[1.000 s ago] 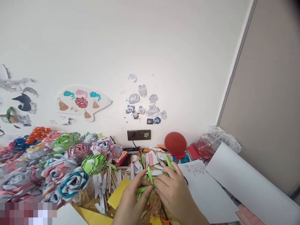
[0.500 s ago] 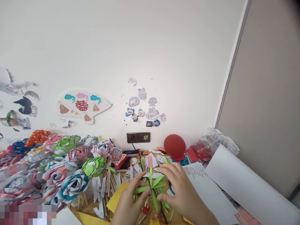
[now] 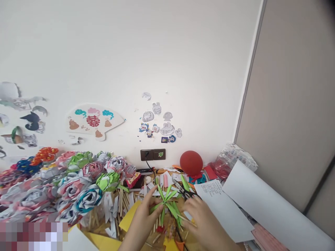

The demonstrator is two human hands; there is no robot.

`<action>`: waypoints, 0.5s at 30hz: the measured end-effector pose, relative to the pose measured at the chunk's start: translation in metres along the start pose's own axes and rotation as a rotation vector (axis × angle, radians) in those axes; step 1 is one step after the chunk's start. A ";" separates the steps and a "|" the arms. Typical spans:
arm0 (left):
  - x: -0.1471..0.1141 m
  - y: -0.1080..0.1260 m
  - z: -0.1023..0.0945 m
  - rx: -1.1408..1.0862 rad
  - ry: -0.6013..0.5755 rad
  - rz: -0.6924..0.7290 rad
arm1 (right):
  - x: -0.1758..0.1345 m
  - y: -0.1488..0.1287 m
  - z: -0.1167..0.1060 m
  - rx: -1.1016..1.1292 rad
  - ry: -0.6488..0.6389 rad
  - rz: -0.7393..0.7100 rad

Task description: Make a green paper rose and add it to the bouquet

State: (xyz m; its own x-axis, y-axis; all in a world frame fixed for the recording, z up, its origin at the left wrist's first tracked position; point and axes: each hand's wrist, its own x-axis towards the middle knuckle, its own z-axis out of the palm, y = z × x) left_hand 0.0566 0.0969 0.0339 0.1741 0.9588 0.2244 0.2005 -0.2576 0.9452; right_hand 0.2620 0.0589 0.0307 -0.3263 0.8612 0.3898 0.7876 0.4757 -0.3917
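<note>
My left hand (image 3: 145, 216) is closed, pinching a green folded-paper flower (image 3: 164, 201) between thumb and fingers near its centre. Narrow green petals fan out from the middle in several directions. To the right, my right hand (image 3: 204, 221) is off the flower, with its fingers apart and slightly curled. A pair of black-handled scissors (image 3: 186, 191) lies just beyond its fingertips. More green folded strips (image 3: 178, 217) lie between the hands, partly overlapped by the flower. A thin pale stick-like piece shows near my right thumb; whether it touches is unclear.
Many folded-paper flowers (image 3: 75, 190) are heaped on the left. Wooden sticks (image 3: 124, 198) and white paper strips (image 3: 112, 212) litter the table. At the back are a red balloon (image 3: 191, 162) and a wall socket (image 3: 153, 154) with a cable. White paper sheets (image 3: 213, 195) lie right.
My right hand has drawn away from the green flower, toward the right and down, uncovering the scissors. My left hand still holds the flower. The camera view has shifted slightly.
</note>
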 end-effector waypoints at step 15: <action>-0.048 -0.039 -0.020 -0.159 0.104 -0.105 | -0.059 0.013 0.097 -0.044 -0.014 -0.039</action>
State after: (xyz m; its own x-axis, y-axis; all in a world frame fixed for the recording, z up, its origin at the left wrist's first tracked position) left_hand 0.0217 0.0633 -0.0087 0.0582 0.9886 0.1385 0.0557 -0.1417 0.9883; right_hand 0.2407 0.0315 -0.0782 -0.3643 0.8447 0.3920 0.7962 0.5009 -0.3394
